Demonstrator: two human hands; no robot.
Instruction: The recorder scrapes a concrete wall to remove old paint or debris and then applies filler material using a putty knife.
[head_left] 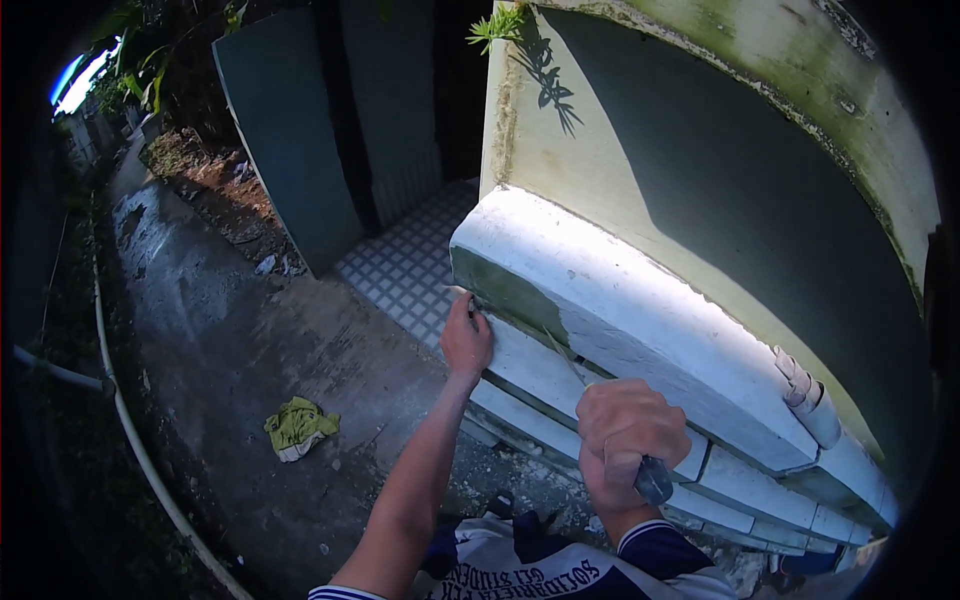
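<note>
My right hand (630,430) is closed round the dark handle (652,482) of a tool, whose thin metal shaft (566,359) points up and left toward the green, stained face (508,296) of a white-topped ledge (620,275). My left hand (465,340) is at the ledge's lower left corner, fingers bent round a small pale piece (456,289) that I cannot make out. Below the ledge run stepped white bands (750,485) with dark grooves between them.
A pale wall (590,120) with a plant (495,28) rises behind the ledge. At left are a dark green panel (280,140), a checked tile floor (395,265), a concrete path (190,280), a yellow-green rag (298,428) and a long pipe (140,450). A curled pale piece (805,395) sits at right.
</note>
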